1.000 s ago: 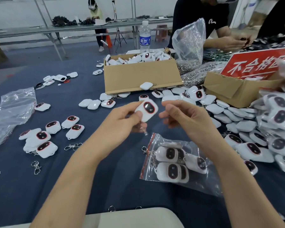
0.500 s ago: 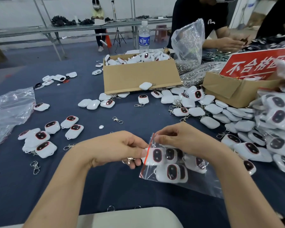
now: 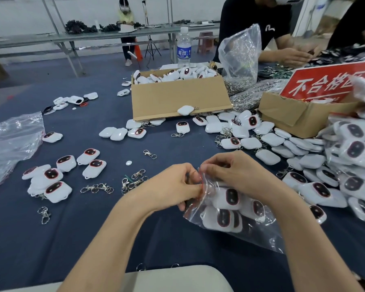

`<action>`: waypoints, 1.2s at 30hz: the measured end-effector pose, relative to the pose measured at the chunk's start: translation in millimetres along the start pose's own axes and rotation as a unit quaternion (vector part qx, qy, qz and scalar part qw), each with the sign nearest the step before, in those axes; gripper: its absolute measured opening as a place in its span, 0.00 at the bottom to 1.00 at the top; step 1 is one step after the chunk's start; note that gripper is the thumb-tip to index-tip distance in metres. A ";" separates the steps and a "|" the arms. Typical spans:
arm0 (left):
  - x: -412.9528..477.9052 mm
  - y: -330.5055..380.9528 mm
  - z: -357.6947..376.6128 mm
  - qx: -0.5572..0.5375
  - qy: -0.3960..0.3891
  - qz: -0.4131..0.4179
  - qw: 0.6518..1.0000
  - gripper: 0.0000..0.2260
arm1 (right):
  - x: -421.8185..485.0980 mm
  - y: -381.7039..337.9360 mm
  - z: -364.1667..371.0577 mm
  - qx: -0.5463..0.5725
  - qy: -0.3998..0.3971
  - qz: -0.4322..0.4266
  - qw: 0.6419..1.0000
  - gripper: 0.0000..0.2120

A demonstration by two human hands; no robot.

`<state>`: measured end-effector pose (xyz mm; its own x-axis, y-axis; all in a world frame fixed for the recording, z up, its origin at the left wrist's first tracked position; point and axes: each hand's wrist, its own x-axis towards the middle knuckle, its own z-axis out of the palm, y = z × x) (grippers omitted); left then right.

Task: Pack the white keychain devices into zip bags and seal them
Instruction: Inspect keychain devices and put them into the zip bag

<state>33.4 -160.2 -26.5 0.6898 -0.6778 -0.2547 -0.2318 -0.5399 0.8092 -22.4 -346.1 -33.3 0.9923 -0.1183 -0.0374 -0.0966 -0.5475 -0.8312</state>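
Note:
A clear zip bag (image 3: 259, 232) with a red seal strip lies on the blue table in front of me, holding several white keychain devices (image 3: 230, 198) with dark red-rimmed faces. My left hand (image 3: 173, 184) pinches the bag's mouth at its upper left corner. My right hand (image 3: 238, 173) pinches the same mouth from the right, fingers curled over the top of the bag. The two hands nearly touch. Loose white devices (image 3: 57, 178) lie to the left, and a big pile (image 3: 303, 148) spreads to the right.
A cardboard box (image 3: 177, 100) full of devices stands behind, a water bottle (image 3: 183, 47) past it. A second box with a red sign (image 3: 325, 83) sits right. Metal clasps (image 3: 133, 180) lie left of my hands. Empty bags (image 3: 11, 144) lie far left. Other people's hands (image 3: 291, 55) work opposite.
My left hand carried a device down from mid-air and pushed it into the bag. Both hands have since come together at the bag's mouth.

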 end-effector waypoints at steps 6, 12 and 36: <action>-2.2 -10.3 -11.9 -0.140 0.016 -0.009 0.990 0.06 | 0.3 12.7 -16.1 -0.097 0.225 -0.003 0.969 0.11; 5.2 -22.9 -12.5 -0.189 0.119 -0.023 0.975 0.06 | -3.8 34.2 -17.2 -0.273 0.173 0.181 0.929 0.23; 6.2 -14.2 -13.7 -0.242 0.168 0.015 0.956 0.07 | -4.5 1.6 -31.1 0.321 0.201 -0.058 0.924 0.09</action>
<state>50.4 -149.8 -32.3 0.8875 -0.4476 -0.1091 0.0337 -0.1732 0.9843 -29.4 -372.2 -17.2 0.8719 -0.4579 0.1737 0.2025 0.0141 -0.9792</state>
